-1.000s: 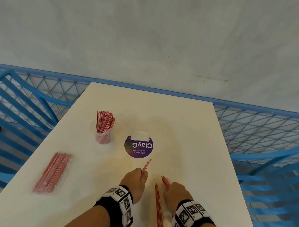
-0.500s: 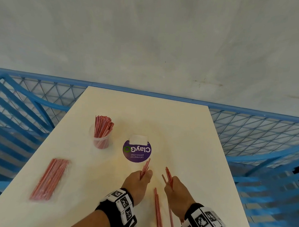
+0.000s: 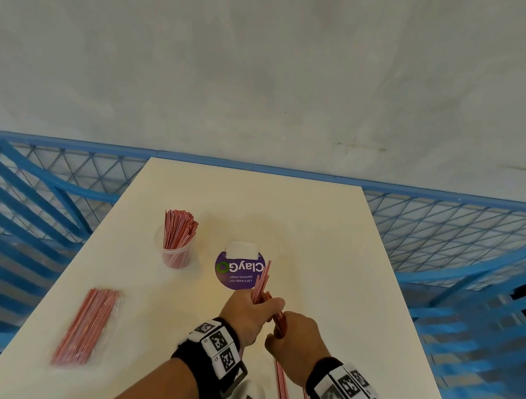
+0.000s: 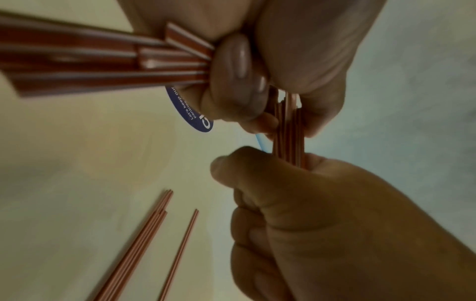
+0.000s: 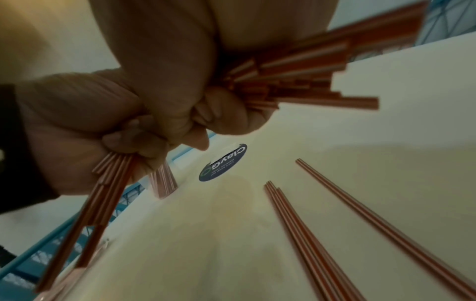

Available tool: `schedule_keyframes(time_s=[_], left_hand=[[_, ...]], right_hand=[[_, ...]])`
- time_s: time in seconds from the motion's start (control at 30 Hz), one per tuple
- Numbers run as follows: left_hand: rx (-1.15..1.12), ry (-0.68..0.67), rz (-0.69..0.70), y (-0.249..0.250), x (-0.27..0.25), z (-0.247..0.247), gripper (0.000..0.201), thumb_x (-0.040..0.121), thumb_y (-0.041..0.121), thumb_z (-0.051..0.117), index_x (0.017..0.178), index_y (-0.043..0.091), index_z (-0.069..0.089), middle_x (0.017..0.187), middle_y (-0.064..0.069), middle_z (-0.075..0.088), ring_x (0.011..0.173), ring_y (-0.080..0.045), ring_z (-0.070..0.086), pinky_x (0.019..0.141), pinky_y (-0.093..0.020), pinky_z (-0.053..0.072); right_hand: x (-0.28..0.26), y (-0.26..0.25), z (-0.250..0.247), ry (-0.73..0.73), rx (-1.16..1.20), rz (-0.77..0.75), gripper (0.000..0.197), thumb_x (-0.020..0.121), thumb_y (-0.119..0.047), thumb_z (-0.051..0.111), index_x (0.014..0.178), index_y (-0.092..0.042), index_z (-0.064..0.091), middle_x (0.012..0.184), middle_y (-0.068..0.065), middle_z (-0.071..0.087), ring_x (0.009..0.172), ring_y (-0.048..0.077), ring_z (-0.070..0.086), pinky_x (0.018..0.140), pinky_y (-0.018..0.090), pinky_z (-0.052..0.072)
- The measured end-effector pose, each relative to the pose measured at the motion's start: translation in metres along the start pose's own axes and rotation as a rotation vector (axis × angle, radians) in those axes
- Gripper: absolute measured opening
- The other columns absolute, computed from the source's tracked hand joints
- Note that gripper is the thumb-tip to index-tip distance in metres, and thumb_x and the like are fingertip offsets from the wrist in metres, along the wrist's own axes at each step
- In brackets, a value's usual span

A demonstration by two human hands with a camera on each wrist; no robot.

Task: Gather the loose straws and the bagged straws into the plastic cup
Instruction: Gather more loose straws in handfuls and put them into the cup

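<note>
My left hand (image 3: 258, 304) grips a small bundle of red-and-white loose straws (image 3: 262, 279) that points away from me, just above the table. Pressed against it, my right hand (image 3: 278, 328) holds a second bundle of straws (image 3: 281, 320); in the left wrist view these straws (image 4: 288, 132) reach up into the left hand's fingers (image 4: 239, 67). More loose straws (image 3: 282, 387) lie on the table between my wrists. The plastic cup (image 3: 175, 254) stands far left, packed with upright straws. The bagged straws (image 3: 87, 327) lie flat at the near left.
A round purple ClayGo sticker (image 3: 240, 269) is on the white table (image 3: 329, 247) just beyond my hands. Blue mesh railing (image 3: 450, 225) runs along the far edge and both sides of the table. A grey wall stands behind.
Both hands have lifted off the table and come together. The right hand has brought its straws over to the left hand's bundle, leaving a few straws on the table.
</note>
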State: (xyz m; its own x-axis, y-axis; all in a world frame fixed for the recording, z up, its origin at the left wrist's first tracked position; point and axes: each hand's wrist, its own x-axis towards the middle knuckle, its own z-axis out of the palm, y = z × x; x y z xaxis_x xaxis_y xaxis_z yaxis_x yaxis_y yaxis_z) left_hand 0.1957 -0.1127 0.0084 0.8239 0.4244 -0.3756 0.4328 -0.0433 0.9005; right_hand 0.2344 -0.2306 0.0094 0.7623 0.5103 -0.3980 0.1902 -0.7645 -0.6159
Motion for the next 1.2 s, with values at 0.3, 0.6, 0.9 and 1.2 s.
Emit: schedule_keyframes(time_s=[0.3,0.6,0.9,1.2], left_hand=[[0.047,-0.036,0.068,-0.004,0.008,-0.010,0.032,0.085,0.024,0.060,0.057,0.010,0.052,0.043,0.002,0.039,0.032,-0.010,0.032,0.042,-0.023,0.032],[-0.285,0.042,-0.053,0.016,0.006,-0.019,0.038,0.084,0.027,0.064,0.058,0.017,0.039,0.045,0.000,0.028,0.036,-0.015,0.024,0.039,-0.022,0.025],[-0.262,0.087,-0.012,0.033,0.011,-0.035,0.036,0.086,0.029,0.064,0.057,0.016,0.046,0.050,-0.001,0.039,0.042,-0.016,0.035,0.046,-0.022,0.035],[-0.447,0.128,-0.005,0.038,0.014,-0.048,0.038,0.087,0.027,0.062,0.055,0.018,0.043,0.045,0.006,0.040,0.046,-0.012,0.036,0.056,-0.027,0.037]], right_hand=[[0.001,-0.002,-0.001,-0.132,0.187,0.106,0.035,0.083,-0.025,0.062,0.058,-0.018,0.039,0.051,-0.004,0.040,0.037,0.011,0.035,0.051,0.029,0.043],[0.001,-0.019,0.005,-0.132,0.201,0.006,0.036,0.087,-0.021,0.053,0.056,-0.021,0.034,0.051,-0.004,0.033,0.042,0.010,0.027,0.049,0.027,0.028],[0.004,-0.037,-0.001,-0.245,0.117,-0.036,0.033,0.081,-0.020,0.066,0.057,-0.020,0.042,0.053,-0.004,0.047,0.044,0.011,0.044,0.057,0.029,0.047],[0.008,-0.037,0.010,-0.295,0.004,-0.079,0.040,0.088,-0.029,0.055,0.055,-0.019,0.034,0.057,-0.002,0.039,0.056,0.015,0.036,0.062,0.033,0.035]])
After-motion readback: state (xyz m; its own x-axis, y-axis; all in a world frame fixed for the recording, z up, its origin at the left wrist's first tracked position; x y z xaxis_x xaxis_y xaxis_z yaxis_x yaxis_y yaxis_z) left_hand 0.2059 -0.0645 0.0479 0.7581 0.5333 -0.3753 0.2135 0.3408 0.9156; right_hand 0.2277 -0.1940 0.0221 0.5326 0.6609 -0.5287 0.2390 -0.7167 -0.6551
